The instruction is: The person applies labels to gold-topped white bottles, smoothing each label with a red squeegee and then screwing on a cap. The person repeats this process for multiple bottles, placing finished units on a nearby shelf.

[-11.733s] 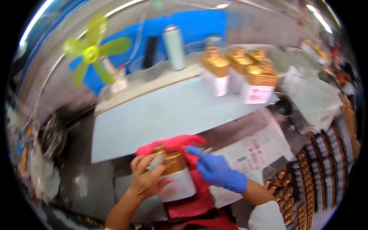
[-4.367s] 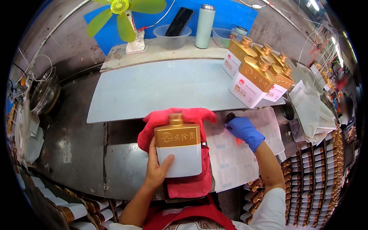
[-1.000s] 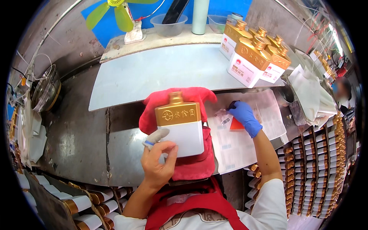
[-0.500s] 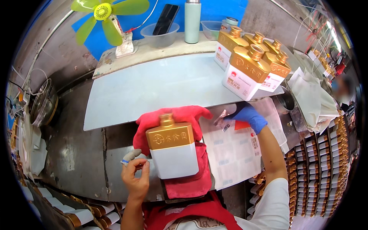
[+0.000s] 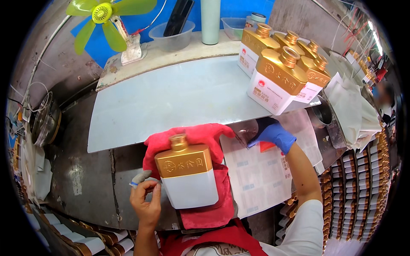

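A white bottle with a gold shoulder and neck (image 5: 188, 179) lies tilted on a red cloth (image 5: 209, 217). Close to its left side, my left hand (image 5: 146, 202) is loosely curled with a gap between thumb and fingers; a grey finger cover sits on one finger, and I see nothing held. My right hand (image 5: 277, 136), in a blue glove, reaches beneath the near edge of the grey board. Its shaded fingertips are on a thin, glossy translucent film (image 5: 245, 130). An orange-red flat piece (image 5: 267, 146) shows below the palm, over printed pale sheets (image 5: 256, 183).
Several finished gold-and-white bottles (image 5: 277, 81) stand at the right end of the grey board (image 5: 171, 98). Behind are a green fan (image 5: 102, 13), a plastic bowl holding a phone (image 5: 173, 36), and a pale green flask (image 5: 210, 21). Stacked bottles (image 5: 358, 187) fill the right side.
The film at my gloved fingertips was crumpled and pinkish; now it looks broader and clearer. My head view has shifted slightly, and the bottle and left hand stay in place.
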Available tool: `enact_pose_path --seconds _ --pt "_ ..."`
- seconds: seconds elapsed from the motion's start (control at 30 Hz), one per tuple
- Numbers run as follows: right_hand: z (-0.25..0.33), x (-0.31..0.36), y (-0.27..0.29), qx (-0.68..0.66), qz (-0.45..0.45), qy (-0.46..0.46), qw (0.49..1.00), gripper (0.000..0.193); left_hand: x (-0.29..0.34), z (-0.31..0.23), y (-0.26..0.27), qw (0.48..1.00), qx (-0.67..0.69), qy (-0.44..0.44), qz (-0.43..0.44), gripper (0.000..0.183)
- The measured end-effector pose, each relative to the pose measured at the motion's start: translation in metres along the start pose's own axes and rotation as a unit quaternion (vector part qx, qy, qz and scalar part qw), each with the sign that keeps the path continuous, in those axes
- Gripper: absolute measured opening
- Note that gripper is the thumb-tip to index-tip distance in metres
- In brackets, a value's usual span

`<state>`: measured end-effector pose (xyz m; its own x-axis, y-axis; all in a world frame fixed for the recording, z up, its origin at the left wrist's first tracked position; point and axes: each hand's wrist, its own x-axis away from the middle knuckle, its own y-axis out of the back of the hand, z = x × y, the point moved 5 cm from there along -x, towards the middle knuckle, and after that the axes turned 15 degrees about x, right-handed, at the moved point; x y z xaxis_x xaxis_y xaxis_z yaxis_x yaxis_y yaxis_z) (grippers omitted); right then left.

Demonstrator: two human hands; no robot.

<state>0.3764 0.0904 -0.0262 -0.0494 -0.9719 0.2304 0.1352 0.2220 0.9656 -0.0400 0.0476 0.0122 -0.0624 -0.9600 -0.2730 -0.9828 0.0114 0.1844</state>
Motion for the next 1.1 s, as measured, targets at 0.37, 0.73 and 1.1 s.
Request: enact_pose_path --seconds 0.37,0.73,1.1 --pt "-0.041 -0.048 -0.033 -0.195 -0.019 -0.028 0.98 0.087 -0.007 -0.001 -0.005 1.0 -0.008 -0.006 0.015 0.009" --pt "-0.064 -0.059 -0.048 -0.068 -0.074 -0.063 0.993 0.054 -0.005 0.007 -0.005 0.999 0.026 0.029 0.013 0.01" --pt "0.051 0.058 0.005 0.077 -0.27 -0.039 0.959 0.008 0.001 0.004 0.003 0.995 0.097 0.003 0.001 0.013"
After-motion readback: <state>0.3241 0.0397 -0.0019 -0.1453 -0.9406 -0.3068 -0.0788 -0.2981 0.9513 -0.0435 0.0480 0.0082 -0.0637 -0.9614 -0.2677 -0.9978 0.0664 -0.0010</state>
